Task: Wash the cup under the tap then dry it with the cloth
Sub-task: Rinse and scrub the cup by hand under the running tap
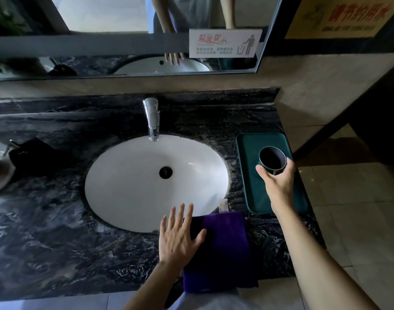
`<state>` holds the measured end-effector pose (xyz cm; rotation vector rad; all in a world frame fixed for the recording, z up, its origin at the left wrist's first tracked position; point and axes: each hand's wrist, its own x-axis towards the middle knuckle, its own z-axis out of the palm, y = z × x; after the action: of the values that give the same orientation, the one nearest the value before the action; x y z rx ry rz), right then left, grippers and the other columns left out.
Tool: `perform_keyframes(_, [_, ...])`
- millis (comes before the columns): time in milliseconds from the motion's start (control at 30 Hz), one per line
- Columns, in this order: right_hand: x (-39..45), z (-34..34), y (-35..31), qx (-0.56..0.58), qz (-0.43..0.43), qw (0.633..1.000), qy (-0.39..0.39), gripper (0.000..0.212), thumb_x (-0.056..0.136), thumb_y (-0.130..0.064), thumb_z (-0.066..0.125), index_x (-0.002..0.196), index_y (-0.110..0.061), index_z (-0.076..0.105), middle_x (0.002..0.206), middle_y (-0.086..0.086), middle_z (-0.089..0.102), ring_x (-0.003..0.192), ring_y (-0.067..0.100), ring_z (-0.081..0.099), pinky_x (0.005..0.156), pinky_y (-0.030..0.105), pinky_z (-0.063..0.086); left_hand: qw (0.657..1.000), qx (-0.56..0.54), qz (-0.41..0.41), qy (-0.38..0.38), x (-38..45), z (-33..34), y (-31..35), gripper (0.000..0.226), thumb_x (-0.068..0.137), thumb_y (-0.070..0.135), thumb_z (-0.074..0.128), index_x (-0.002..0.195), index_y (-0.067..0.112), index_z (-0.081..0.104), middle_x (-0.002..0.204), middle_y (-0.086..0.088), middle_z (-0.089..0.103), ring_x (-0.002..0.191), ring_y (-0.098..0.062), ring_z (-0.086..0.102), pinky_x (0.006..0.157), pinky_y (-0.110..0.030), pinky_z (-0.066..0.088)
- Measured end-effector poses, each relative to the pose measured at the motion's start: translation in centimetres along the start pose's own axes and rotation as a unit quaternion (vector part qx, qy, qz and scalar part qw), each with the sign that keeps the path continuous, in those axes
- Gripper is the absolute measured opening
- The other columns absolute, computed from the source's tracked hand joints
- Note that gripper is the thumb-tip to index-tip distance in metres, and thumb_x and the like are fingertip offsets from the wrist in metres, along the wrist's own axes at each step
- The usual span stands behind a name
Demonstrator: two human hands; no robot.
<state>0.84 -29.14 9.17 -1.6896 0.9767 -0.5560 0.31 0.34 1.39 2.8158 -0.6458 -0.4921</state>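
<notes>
A: Head view: dark marble counter (57, 231), white sink (128, 198) under the tap (153, 121), green tray (254, 142) at the right. Where's the cup?

B: The cup (272, 160) is over the tray, the right hand (278, 186) wrapped round its side. The left hand (178, 238) hovers spread flat by the purple cloth (225, 249), holding nothing.

A: Handling?

B: Probably light, rigid, slick once wet. Grip mid-wall, not the rim.

A dark marbled worktop (57, 231) holds a white oval sink (115, 198) with a chrome tap (152, 118) behind it. A purple cloth (225, 249) drapes over the front edge; a green tray (254, 198) lies at the right end.
</notes>
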Motion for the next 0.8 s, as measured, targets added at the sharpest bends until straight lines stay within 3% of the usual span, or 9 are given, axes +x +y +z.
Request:
perform_keyframes(67, [-0.8,1.1,-0.9,0.007,-0.012,1.000,-0.026,0.070,0.084,-0.013,0.083,0.141,-0.011,0.044,0.134,0.002,0.053,0.120,0.014,0.054,0.101,0.021,0.044,0.999,-0.047,-0.009,-0.011,0.3,-1.1,0.0,0.094,0.090,0.080,0.020,0.167,0.030,0.002,0.176,-0.005,0.015,0.162,-0.027,0.014,0.129,-0.047,0.019])
perform_keyframes(133, [-2.0,2.7,-2.3,0.015,-0.023,0.998,-0.059,0.072,0.083,-0.011,0.084,0.143,-0.011,0.044,0.135,0.003,0.055,0.121,0.015,0.056,0.098,0.018,0.046,0.993,-0.119,-0.015,0.010,1.1,-3.0,-0.2,0.094,0.089,0.076,0.024,0.167,0.028,0.004,0.176,-0.006,0.015,0.162,-0.026,0.016,0.129,-0.044,0.020])
perform_keyframes(267, [-6.0,7.0,-4.9,0.025,-0.029,0.993,-0.113,0.073,0.080,-0.009,0.085,0.142,-0.013,0.046,0.131,0.000,0.059,0.118,0.011,0.060,0.108,0.037,0.049,0.963,-0.262,0.017,0.058,3.4,-7.7,-1.6,0.091,0.091,0.064,0.048,0.166,0.024,0.014,0.173,-0.004,0.025,0.157,-0.023,0.027,0.126,-0.046,0.031])
perform_keyframes(367, [-9.6,10.8,-6.7,0.036,-0.024,0.985,-0.168,0.077,0.076,-0.018,0.087,0.142,-0.020,0.047,0.134,-0.002,0.061,0.124,0.011,0.060,0.112,0.047,0.048,0.949,-0.300,0.058,0.084,4.9,-11.0,-3.0,0.091,0.091,0.058,0.060,0.164,0.023,0.018,0.168,-0.004,0.033,0.154,-0.022,0.033,0.123,-0.044,0.035])
perform_keyframes(467, [-12.7,14.2,-8.3,0.040,-0.024,0.975,-0.217,0.071,0.077,-0.023,0.084,0.139,-0.026,0.050,0.132,-0.009,0.063,0.125,0.006,0.060,0.112,0.044,0.048,0.932,-0.329,0.092,0.117,6.0,-13.2,-5.6,0.094,0.087,0.060,0.062,0.163,0.023,0.021,0.160,-0.001,0.045,0.146,-0.017,0.044,0.119,-0.036,0.040])
perform_keyframes(567, [-14.9,17.1,-9.0,0.033,-0.029,0.967,-0.251,0.071,0.077,-0.026,0.084,0.139,-0.029,0.049,0.135,-0.012,0.062,0.128,0.004,0.059,0.110,0.034,0.051,0.899,-0.414,0.109,0.096,6.8,-14.3,-8.1,0.092,0.086,0.046,0.078,0.159,0.029,0.025,0.158,0.018,0.041,0.145,0.003,0.041,0.117,-0.021,0.035])
perform_keyframes(667, [-16.1,19.2,-9.7,0.027,-0.017,0.959,-0.283,0.064,0.087,-0.017,0.081,0.139,-0.031,0.047,0.136,-0.014,0.061,0.125,-0.004,0.060,0.105,0.022,0.052,0.862,-0.487,0.103,0.093,7.6,-14.4,-9.9,0.086,0.083,0.030,0.085,0.154,0.022,0.036,0.151,0.010,0.054,0.140,-0.004,0.053,0.115,-0.024,0.043])
perform_keyframes(800, [-15.6,21.1,-10.7,0.012,0.009,0.937,-0.350,0.063,0.096,-0.032,0.070,0.151,-0.023,0.040,0.144,-0.009,0.059,0.125,-0.005,0.060,0.104,0.017,0.048,0.842,-0.522,0.053,0.128,9.0,-14.4,-11.7,0.068,0.080,0.016,0.090,0.135,0.026,0.052,0.128,0.003,0.068,0.118,-0.009,0.067,0.101,-0.027,0.054])
